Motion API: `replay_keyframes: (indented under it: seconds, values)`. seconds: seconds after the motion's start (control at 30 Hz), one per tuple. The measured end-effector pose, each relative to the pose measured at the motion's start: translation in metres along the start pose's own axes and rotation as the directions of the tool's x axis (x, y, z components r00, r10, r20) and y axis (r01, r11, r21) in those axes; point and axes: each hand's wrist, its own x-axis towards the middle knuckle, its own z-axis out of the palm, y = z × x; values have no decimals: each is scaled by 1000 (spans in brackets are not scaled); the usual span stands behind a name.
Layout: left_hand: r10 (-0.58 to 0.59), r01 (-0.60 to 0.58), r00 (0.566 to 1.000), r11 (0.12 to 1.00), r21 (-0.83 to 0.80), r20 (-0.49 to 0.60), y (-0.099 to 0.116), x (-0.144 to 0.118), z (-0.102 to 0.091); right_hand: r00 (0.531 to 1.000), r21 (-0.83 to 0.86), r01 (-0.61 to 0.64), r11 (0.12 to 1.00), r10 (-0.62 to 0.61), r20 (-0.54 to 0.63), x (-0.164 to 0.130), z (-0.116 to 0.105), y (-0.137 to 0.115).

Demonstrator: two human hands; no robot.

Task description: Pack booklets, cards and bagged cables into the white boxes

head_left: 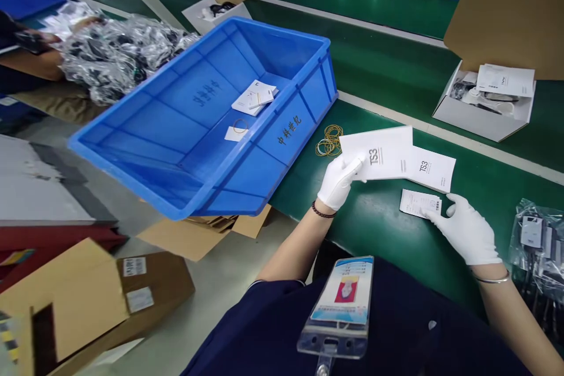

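Note:
My left hand (338,183), in a white glove, grips a white TS3 booklet (390,144) by its near left edge, thumb on top. A smaller TS3 booklet (436,171) lies partly under its right side. Below them on the green table is a small printed white card (414,202). My right hand (467,228), gloved too, has its thumb and forefinger apart, with the forefinger tip at the card's right edge. Whether it presses on the card I cannot tell. Tan rubber bands (329,141) lie beyond my left hand.
A big blue crate (282,173) stands to the left, with booklets (254,97) and a banded card inside. An open white box (489,108) sits at the back right. Bagged adapters (540,241) lie at right. Another person's arm (35,61) is beside bagged items (123,53).

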Motion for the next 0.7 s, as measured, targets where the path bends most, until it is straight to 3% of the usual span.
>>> replay_keyframes:
  seconds: [0.07,0.1,0.17,0.27,0.33,0.4,0.53,0.7]
  values:
    - [-110,108,975,994,18,193,-2,-10,-14,1000,50,3,999,-4,9,-1,3,0]
    - [-166,152,927,986,69,335,-3,-14,-19,1000,77,7,997,-8,14,-1,4,1]
    - [-224,100,762,968,231,608,-4,-21,-18,1000,118,22,993,-23,10,0,6,4]
    - [-156,-303,529,884,357,834,-9,-25,4,997,126,72,989,-70,-18,0,6,8]
    - [-118,-546,435,754,366,893,-15,-28,24,995,101,95,990,-91,-42,0,6,10]
    - [-140,-689,401,605,399,905,-23,-30,41,994,80,100,992,-95,-63,0,7,12]
    - [-250,-797,404,375,473,880,-35,-37,52,989,59,115,992,-109,-97,-4,9,12]
    - [-309,-808,434,281,517,846,-37,-44,54,930,-127,193,973,-223,-293,-17,12,4]
